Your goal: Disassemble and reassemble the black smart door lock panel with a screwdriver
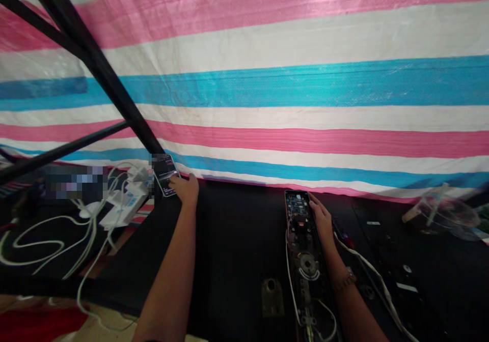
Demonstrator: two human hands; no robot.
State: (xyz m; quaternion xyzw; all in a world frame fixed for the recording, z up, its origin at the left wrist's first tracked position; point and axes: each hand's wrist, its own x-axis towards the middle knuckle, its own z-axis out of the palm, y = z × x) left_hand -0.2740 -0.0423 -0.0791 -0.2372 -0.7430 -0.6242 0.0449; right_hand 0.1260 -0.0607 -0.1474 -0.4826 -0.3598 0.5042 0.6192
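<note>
Striped tarpaulin [290,82] backs my dark surface [237,240]. My left hand [186,188] fingers rest on a propped smartphone [165,174]; my right hand [321,220] lies loosely curled, steadying an opened long device chassis [301,245]. Judged step: consulting the phone; probing the board needs care.

We see soft, even light on the striped tarp [290,77], with a pale sheen near its top right. The black table [237,240] is dim and swallows detail. Lines bow toward the edges, corners smear, and a pixelated patch [76,181] sits at far left.
</note>
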